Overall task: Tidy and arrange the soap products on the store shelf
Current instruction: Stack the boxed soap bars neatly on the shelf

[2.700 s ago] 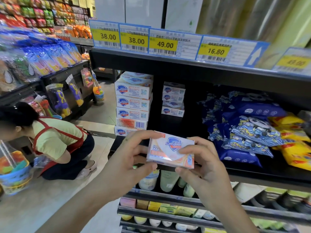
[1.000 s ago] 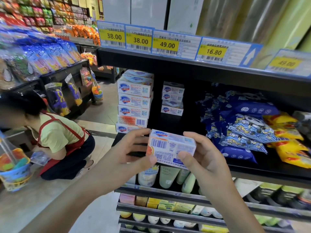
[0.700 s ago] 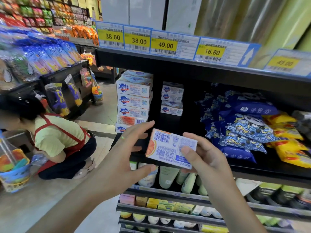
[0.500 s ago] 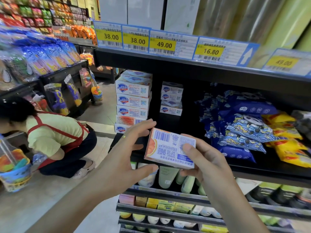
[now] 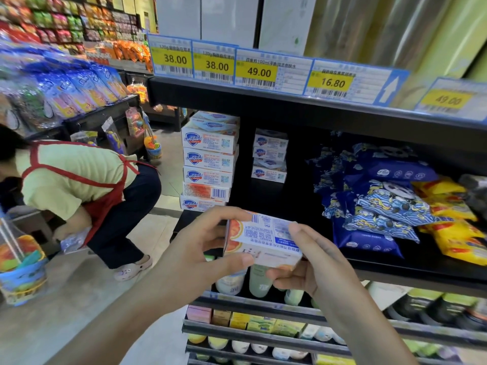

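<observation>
Left hand (image 5: 195, 256) and right hand (image 5: 313, 267) together grip a soap box (image 5: 261, 241), fingers curled round its ends, held in the air before the black shelf (image 5: 303, 109). Behind it, a tall box stack (image 5: 209, 159) stands left of a shorter stack (image 5: 270, 156).

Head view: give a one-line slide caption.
Both hands, left and right, hold a soap box before the shelf's stacked soap boxes.

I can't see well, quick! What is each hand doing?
Left hand: holding the soap box.
Right hand: holding the same soap box.
</observation>
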`<act>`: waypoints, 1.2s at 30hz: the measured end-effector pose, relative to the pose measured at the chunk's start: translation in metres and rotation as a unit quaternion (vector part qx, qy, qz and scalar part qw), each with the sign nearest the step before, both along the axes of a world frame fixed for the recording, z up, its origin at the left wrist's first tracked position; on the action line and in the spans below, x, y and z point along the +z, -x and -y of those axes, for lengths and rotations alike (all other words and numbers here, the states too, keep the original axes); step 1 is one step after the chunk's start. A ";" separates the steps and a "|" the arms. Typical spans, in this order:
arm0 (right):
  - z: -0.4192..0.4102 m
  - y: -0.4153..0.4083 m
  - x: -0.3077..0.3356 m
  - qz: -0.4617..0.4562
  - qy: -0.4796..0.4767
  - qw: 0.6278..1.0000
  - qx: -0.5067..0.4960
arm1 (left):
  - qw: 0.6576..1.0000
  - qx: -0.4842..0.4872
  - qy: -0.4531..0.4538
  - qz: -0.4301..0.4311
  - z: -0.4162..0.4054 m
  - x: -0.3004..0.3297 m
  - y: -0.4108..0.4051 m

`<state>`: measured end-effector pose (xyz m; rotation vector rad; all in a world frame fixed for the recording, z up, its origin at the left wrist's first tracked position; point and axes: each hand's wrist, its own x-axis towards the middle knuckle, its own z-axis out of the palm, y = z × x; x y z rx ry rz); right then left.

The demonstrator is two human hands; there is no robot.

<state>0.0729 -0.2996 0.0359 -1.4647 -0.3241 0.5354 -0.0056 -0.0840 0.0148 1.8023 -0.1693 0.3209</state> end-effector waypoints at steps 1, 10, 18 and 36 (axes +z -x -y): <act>0.000 0.001 0.000 0.005 0.002 1.000 -0.004 | 1.000 0.000 0.015 -0.005 0.000 0.000 0.000; 0.004 0.007 -0.003 0.175 -0.001 0.985 -0.014 | 0.991 0.041 0.124 -0.021 0.001 0.004 -0.002; 0.004 0.005 -0.008 0.350 0.092 0.932 -0.002 | 0.986 0.056 0.148 -0.062 -0.001 0.010 -0.005; -0.003 -0.005 -0.014 0.335 0.020 0.942 0.011 | 0.979 0.074 0.082 -0.172 -0.001 0.024 0.000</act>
